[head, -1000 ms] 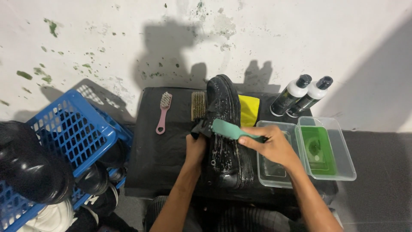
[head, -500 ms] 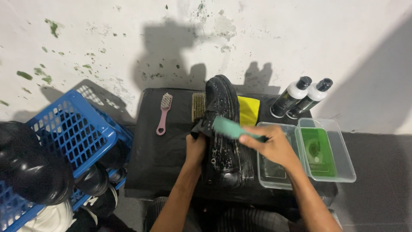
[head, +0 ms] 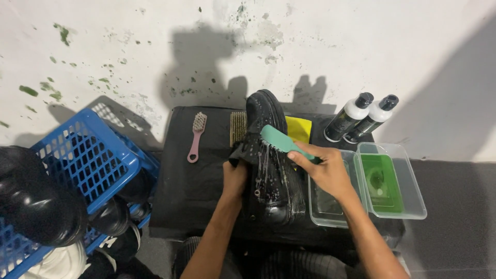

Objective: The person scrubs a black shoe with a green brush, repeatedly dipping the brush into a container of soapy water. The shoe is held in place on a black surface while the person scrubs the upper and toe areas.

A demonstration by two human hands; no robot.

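The black shoe (head: 271,165) lies in the middle of the dark surface (head: 191,191), between your 2 hands, its long axis running near to far with one end pointing at the far wall. It is tipped up on its side, wet and flecked with foam.

Your left hand (head: 235,178) is at the shoe's left flank, fingers closed on its upper edge together with a bit of dark cloth, wrist straight, forearm coming up from the near edge. Your right hand (head: 325,170) is just right of the shoe, wrapped fully around the handle of the green brush (head: 281,142); the brush head angles far-left and rests on the shoe's upper part. Both hands are about equally close; the left touches the shoe directly, the right only through the brush.

To the right sit 2 clear tubs (head: 361,186), one holding green liquid, and 2 bottles (head: 361,119) beyond them. A pink brush (head: 195,137) lies far-left, a blue crate (head: 88,165) further left.
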